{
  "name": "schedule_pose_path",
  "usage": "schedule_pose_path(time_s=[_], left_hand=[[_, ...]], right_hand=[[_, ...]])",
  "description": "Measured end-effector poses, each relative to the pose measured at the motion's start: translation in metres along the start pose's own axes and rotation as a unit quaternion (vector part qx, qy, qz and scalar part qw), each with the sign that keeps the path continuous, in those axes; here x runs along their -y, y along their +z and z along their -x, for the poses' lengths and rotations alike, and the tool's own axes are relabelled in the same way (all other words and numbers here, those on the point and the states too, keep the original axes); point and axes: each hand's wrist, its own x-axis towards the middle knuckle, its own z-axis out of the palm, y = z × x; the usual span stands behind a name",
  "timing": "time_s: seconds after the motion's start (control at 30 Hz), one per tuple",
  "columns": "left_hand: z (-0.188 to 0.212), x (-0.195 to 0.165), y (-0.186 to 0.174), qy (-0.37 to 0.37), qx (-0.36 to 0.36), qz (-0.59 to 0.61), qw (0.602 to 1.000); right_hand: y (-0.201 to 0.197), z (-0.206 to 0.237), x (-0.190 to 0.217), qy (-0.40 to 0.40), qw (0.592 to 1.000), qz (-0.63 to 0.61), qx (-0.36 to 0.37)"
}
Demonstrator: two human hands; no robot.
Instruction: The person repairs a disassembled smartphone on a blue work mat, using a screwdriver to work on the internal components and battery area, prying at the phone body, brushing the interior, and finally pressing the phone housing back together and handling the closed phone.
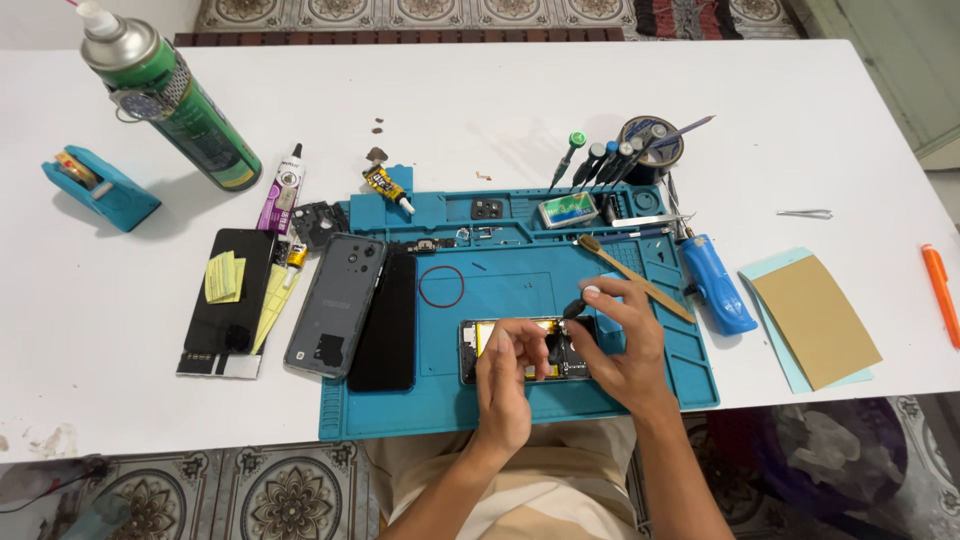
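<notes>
Reference point is the blue work mat [520,290] on the white table [500,110]. The opened phone [478,352] lies flat on the mat's near edge, just inside its front rim, yellow and dark internals facing up. My left hand [505,385] rests on the phone's middle, fingers curled down and pinched against the internals; I cannot tell whether anything small sits between the fingertips. My right hand [625,350] is closed around a dark-handled screwdriver [578,303], index finger capping its top, the tip pointing down into the phone's right end. Inside the mat's left portion lie a thin red ring [441,286] and, overlapping the mat's left rim, a grey back cover [335,303] beside a black screen panel [387,320]. Left of the mat: a second black phone [232,300] with yellow stickers, a purple glue tube [282,190], a green spray can [175,100] and a blue tape dispenser [98,188]. At the mat's far right corner stands a holder of screwdrivers [640,150]. Off the mat's right edge: a blue handheld tool [715,285], a tan sheet [815,320], tweezers [805,213] and an orange pen [940,293].
</notes>
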Motion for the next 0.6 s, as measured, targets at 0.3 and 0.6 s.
schedule_pose_path(time_s=[0.3,0.6], left_hand=[[-0.0024,-0.0002,-0.001,0.0,0.004,-0.023,1.0],[-0.0025,0.0015,-0.0022,0.0,0.001,-0.03,1.0]], right_hand=[[-0.0007,-0.0036,0.002,0.003,0.999,0.04,-0.004],[0.0006,0.0003,-0.0006,-0.034,0.999,0.041,0.006]])
